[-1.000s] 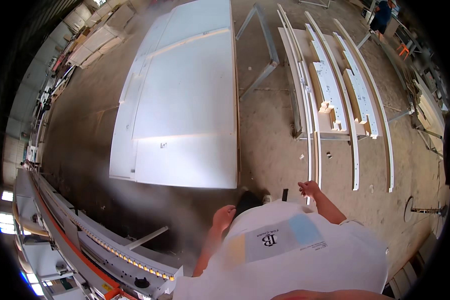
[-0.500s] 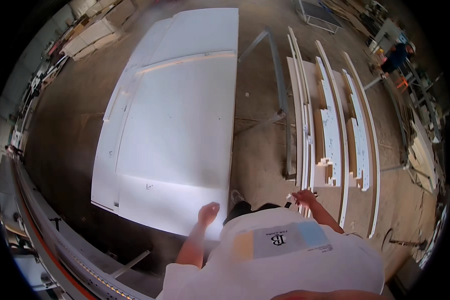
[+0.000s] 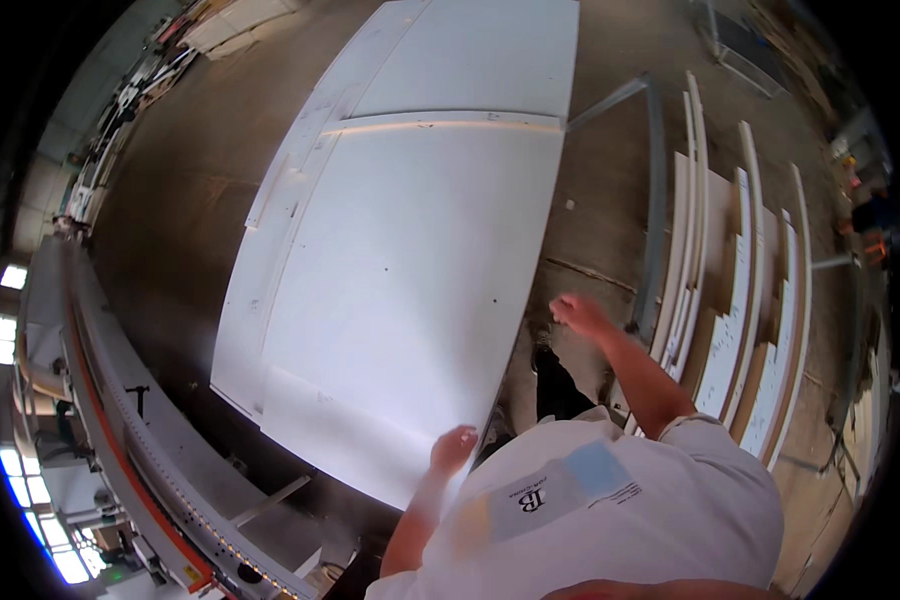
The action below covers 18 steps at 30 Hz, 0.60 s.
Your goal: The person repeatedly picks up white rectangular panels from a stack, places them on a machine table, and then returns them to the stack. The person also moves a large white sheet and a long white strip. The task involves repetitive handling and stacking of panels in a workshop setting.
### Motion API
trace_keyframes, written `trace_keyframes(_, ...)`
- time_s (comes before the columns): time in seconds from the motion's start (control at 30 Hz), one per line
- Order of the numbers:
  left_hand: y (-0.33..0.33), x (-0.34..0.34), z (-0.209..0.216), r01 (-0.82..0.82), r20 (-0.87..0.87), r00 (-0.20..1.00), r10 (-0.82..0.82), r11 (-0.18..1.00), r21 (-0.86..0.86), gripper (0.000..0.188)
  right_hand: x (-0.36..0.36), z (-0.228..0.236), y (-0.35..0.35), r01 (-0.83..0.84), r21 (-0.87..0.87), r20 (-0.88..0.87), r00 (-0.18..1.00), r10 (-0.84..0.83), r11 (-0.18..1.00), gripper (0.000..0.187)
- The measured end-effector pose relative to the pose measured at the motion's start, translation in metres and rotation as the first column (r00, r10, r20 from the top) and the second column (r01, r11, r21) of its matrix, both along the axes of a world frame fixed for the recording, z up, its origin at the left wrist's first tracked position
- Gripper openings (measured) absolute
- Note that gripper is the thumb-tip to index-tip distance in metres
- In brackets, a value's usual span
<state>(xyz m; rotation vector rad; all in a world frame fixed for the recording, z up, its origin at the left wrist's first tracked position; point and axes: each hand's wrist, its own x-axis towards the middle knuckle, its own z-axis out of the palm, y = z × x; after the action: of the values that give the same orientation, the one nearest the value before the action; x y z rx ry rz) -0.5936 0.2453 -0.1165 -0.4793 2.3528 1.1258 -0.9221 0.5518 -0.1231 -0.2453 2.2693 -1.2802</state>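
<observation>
A large white panel (image 3: pixel 420 240) lies flat with other sheets and thin strips on it. Over its near right corner is my left hand (image 3: pixel 454 449), its fingers curled in with nothing showing between them. Whether it touches the panel I cannot tell. My right hand (image 3: pixel 576 312) reaches forward over the floor gap beside the panel's right edge. Its fingers are bunched, and whatever they may hold is hidden. A white strip (image 3: pixel 420 121) crosses the panel farther away.
To the right, long white strips and narrow boards (image 3: pixel 735 300) lie in stacks beside a grey metal frame (image 3: pixel 656 200). A long machine (image 3: pixel 130 430) with an orange-red edge runs along the left. A person (image 3: pixel 875 213) is at the far right.
The view has swung, so the panel and strips sit farther right. My right hand has come forward and away from the strips, toward the panel's edge. My left hand stays over the near corner.
</observation>
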Motion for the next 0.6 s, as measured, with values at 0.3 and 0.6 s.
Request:
trace_keyframes(0.3,0.076,-0.008,0.040,-0.342,0.230,0.911,0.341,0.939,-0.037,0.022,-0.334,-0.063,-0.082,0.127,0.366,-0.534,0.840,0.096,0.922,0.045)
trace_keyframes(0.6,0.162,0.023,0.042,-0.606,0.226,0.762,0.607,0.791,-0.083,0.025,-0.509,-0.099,-0.097,0.359,0.492,-0.770,0.605,0.204,0.793,0.071)
